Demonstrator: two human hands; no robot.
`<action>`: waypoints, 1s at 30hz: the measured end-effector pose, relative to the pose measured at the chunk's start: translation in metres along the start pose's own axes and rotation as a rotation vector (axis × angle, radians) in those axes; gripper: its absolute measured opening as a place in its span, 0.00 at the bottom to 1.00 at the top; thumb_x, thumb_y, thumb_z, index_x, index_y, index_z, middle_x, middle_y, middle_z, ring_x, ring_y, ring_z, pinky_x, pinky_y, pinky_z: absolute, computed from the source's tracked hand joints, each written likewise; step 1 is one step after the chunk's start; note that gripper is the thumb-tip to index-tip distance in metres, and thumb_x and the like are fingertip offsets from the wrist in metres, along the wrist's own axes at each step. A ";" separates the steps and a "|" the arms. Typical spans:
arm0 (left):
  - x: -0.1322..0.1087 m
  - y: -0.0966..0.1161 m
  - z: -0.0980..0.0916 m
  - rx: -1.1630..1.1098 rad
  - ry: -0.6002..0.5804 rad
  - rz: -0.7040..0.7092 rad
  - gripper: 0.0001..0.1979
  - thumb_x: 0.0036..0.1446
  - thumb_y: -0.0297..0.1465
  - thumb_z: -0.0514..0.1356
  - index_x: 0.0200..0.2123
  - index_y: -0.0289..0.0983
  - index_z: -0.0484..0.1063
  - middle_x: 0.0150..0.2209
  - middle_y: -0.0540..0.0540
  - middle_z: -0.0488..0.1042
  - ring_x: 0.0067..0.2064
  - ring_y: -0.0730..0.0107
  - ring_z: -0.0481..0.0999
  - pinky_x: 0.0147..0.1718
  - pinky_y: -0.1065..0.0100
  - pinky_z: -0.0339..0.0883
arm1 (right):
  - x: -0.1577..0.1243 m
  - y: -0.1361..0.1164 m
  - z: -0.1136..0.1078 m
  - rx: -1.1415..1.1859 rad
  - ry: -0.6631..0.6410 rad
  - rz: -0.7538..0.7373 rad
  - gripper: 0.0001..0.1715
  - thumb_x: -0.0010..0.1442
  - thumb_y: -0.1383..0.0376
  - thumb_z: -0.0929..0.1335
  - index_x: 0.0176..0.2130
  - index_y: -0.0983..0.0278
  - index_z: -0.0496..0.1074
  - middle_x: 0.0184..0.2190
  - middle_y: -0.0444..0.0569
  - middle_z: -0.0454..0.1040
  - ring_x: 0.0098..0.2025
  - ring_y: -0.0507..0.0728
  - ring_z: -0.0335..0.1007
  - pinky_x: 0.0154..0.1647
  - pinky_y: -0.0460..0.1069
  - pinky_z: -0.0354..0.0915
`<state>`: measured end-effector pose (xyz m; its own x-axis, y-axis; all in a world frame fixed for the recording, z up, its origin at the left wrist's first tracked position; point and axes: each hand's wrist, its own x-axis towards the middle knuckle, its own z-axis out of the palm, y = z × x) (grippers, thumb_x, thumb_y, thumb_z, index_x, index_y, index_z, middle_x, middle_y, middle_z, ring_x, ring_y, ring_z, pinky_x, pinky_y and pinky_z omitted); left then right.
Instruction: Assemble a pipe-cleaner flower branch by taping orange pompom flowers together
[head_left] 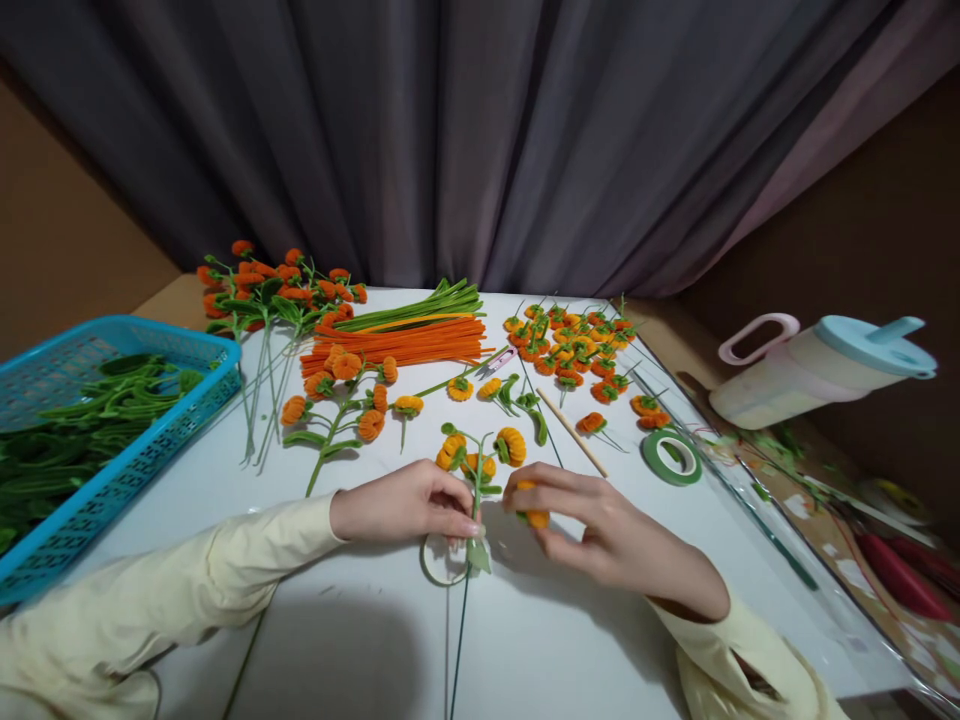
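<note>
- Sprig (480,458) of orange buds lies at the near middle of the white counter (360,640), between both hands, with its green wire stem (459,620) running toward the near edge.
- Left hand (409,503) pinches the stem just above a leaf (478,553). The right hand (600,535) pinches a single orange bud (537,518) close beside it.
- Likely risk: the thin wire could twist in the left pinch, leaving the bud crooked or dropped.
- Pale tape ring (442,562) lies under the left fingertips — a nudge could drag it along.
- Wooden stick (574,432) and green tape roll (671,457) lie near the right hand — a sweeping sleeve could scatter them.
</note>
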<state>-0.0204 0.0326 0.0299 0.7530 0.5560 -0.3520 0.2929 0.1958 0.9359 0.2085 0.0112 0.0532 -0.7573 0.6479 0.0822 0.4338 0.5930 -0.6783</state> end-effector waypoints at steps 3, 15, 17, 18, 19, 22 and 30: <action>-0.001 0.001 -0.002 -0.002 0.018 -0.011 0.13 0.51 0.37 0.60 0.27 0.31 0.74 0.23 0.50 0.71 0.27 0.74 0.69 0.29 0.75 0.62 | -0.005 0.001 -0.006 0.019 0.109 0.094 0.21 0.56 0.70 0.63 0.50 0.62 0.60 0.40 0.52 0.70 0.39 0.55 0.68 0.40 0.49 0.66; -0.001 0.003 -0.004 0.099 0.019 0.004 0.21 0.57 0.42 0.53 0.30 0.30 0.75 0.25 0.48 0.72 0.28 0.73 0.70 0.30 0.75 0.63 | 0.003 -0.005 -0.001 0.217 0.238 0.047 0.11 0.57 0.64 0.67 0.42 0.62 0.67 0.42 0.53 0.66 0.40 0.55 0.66 0.36 0.47 0.68; -0.001 0.002 -0.004 0.126 0.022 0.027 0.21 0.57 0.42 0.52 0.27 0.31 0.74 0.25 0.48 0.72 0.29 0.73 0.70 0.30 0.75 0.63 | 0.005 -0.004 0.005 0.249 0.274 0.057 0.12 0.56 0.63 0.68 0.42 0.62 0.67 0.42 0.53 0.66 0.39 0.54 0.67 0.35 0.46 0.69; -0.001 0.002 -0.005 0.133 0.020 0.038 0.21 0.57 0.42 0.52 0.27 0.31 0.74 0.24 0.48 0.72 0.29 0.73 0.70 0.30 0.75 0.63 | 0.006 -0.003 0.007 0.259 0.280 0.062 0.12 0.56 0.62 0.68 0.41 0.62 0.67 0.42 0.53 0.66 0.38 0.54 0.67 0.35 0.46 0.69; -0.002 0.002 -0.005 0.136 0.013 0.045 0.20 0.57 0.42 0.52 0.27 0.31 0.74 0.24 0.48 0.72 0.29 0.73 0.70 0.30 0.75 0.63 | 0.007 -0.003 0.009 0.268 0.278 0.067 0.13 0.55 0.62 0.68 0.41 0.62 0.68 0.42 0.52 0.66 0.37 0.53 0.67 0.34 0.46 0.69; -0.002 0.003 -0.007 0.132 -0.013 0.066 0.18 0.56 0.40 0.55 0.28 0.31 0.74 0.24 0.49 0.71 0.28 0.74 0.69 0.30 0.76 0.62 | 0.009 -0.003 0.012 0.275 0.273 0.064 0.14 0.55 0.61 0.69 0.41 0.62 0.68 0.42 0.53 0.66 0.38 0.54 0.67 0.34 0.47 0.69; -0.002 0.004 -0.007 0.079 0.004 0.046 0.15 0.54 0.38 0.57 0.29 0.31 0.75 0.24 0.49 0.72 0.28 0.74 0.70 0.30 0.75 0.63 | 0.009 -0.002 0.015 0.261 0.316 0.054 0.13 0.55 0.63 0.69 0.42 0.63 0.68 0.42 0.53 0.66 0.39 0.54 0.67 0.35 0.47 0.70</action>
<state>-0.0252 0.0379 0.0347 0.7645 0.5661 -0.3083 0.3036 0.1057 0.9469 0.1933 0.0091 0.0446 -0.5319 0.8137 0.2346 0.2996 0.4399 -0.8466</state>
